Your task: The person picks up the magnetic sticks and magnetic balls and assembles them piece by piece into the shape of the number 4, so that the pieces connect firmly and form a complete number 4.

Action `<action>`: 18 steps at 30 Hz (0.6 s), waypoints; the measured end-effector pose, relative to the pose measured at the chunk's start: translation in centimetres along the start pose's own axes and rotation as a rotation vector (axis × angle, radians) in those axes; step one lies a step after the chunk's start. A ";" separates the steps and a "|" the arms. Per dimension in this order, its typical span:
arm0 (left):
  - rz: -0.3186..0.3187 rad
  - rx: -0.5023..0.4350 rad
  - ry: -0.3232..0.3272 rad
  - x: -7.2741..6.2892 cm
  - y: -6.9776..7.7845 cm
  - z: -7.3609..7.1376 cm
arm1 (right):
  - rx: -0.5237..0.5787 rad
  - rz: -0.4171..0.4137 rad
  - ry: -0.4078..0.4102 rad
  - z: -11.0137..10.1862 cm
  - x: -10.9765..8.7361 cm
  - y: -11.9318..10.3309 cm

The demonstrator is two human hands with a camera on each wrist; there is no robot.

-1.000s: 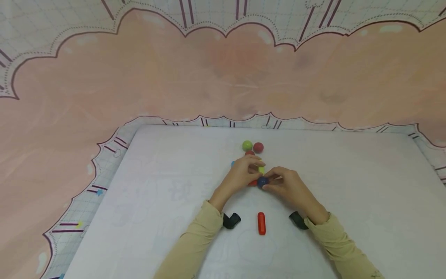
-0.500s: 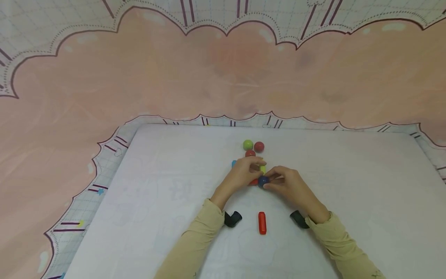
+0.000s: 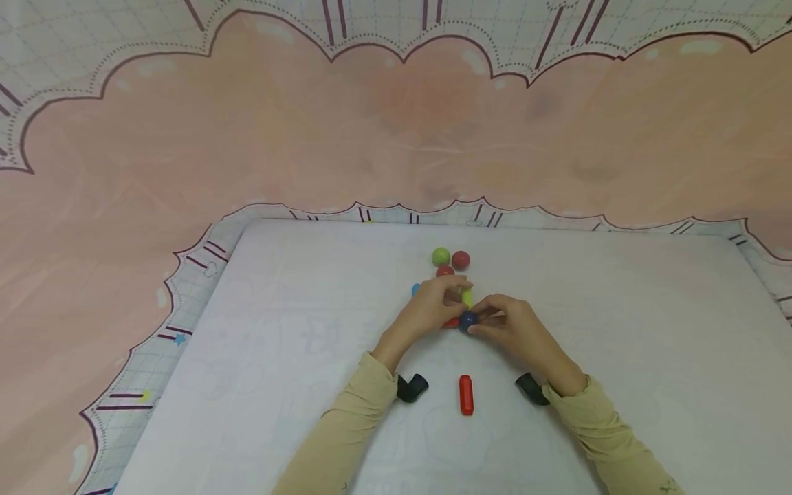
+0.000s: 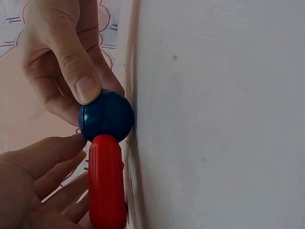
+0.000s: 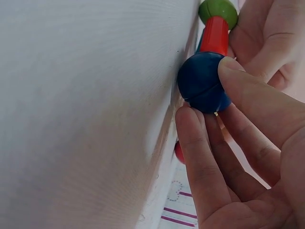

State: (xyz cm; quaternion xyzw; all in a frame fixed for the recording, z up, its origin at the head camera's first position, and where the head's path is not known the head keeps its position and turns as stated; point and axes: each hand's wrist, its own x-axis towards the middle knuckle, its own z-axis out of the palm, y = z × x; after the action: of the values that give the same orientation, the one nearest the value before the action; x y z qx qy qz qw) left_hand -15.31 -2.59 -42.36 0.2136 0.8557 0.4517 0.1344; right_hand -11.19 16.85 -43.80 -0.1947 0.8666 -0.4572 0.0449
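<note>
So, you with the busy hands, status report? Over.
Right hand pinching blue ball. Left hand beside red rod, grip unclear. Blue ball touching red rod's end. Nothing visibly blocking.

Peach scallop-patterned backdrop beyond white tabletop

Dark blue ball, touching red rod; yellow rod beyond the ball, white counter around it, checked-bordered peach backdrop behind.
</note>
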 end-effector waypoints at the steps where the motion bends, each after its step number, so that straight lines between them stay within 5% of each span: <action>1: -0.003 0.001 -0.001 -0.1 0.0 0.0 | 0.003 0.001 0.001 0.0 0.0 0.0; 18: 0.002 -0.021 0.032 -1.7 0.2 -1.6 | 0.008 0.018 0.007 0.0 -0.1 -0.4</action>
State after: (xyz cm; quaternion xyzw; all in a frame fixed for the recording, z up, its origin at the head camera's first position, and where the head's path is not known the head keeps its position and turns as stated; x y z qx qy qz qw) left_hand -14.50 -4.45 -41.21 0.2056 0.8527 0.4643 0.1226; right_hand -11.02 16.72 -43.46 -0.1853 0.8665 -0.4611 0.0466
